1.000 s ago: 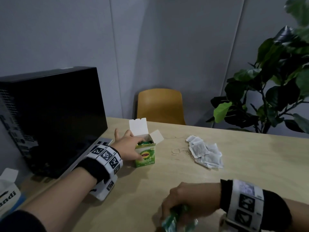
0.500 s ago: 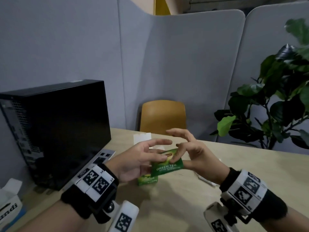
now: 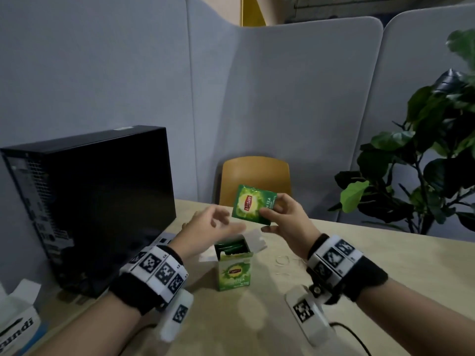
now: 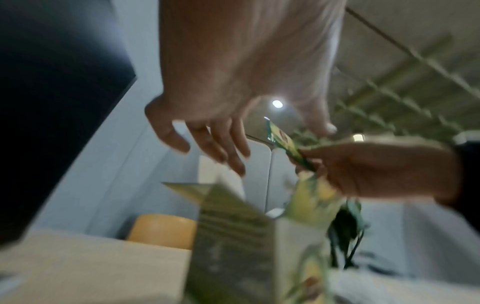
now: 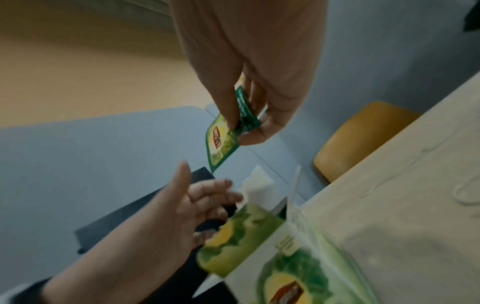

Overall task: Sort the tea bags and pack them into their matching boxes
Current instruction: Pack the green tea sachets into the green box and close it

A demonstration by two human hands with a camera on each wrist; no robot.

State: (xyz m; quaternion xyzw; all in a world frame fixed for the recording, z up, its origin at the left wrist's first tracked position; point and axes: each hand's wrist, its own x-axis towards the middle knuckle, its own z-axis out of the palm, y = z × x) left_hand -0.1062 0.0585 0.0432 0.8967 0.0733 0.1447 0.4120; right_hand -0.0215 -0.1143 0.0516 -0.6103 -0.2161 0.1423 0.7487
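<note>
My right hand (image 3: 279, 214) pinches a green tea bag sachet (image 3: 250, 203) by its right edge, holding it upright in the air above the table; the sachet (image 5: 223, 139) shows between thumb and fingers in the right wrist view. Below it stands the green tea box (image 3: 234, 268) with its flaps open and several green sachets inside. My left hand (image 3: 213, 226) hovers just above the box's left side, fingers loosely spread, holding nothing. In the left wrist view the left hand (image 4: 221, 144) is blurred, and the sachet (image 4: 285, 144) is to its right.
A black computer case (image 3: 95, 201) stands at the left of the wooden table (image 3: 385, 265). A tissue box (image 3: 18, 322) sits at the near left corner. A yellow chair (image 3: 255, 173) and a leafy plant (image 3: 424, 163) are behind the table. Thin tea bag strings (image 3: 282, 260) lie right of the box.
My right hand picked a green sachet from the near table edge and raised it above the box. My left hand let go of the box, met the sachet, then released it.
</note>
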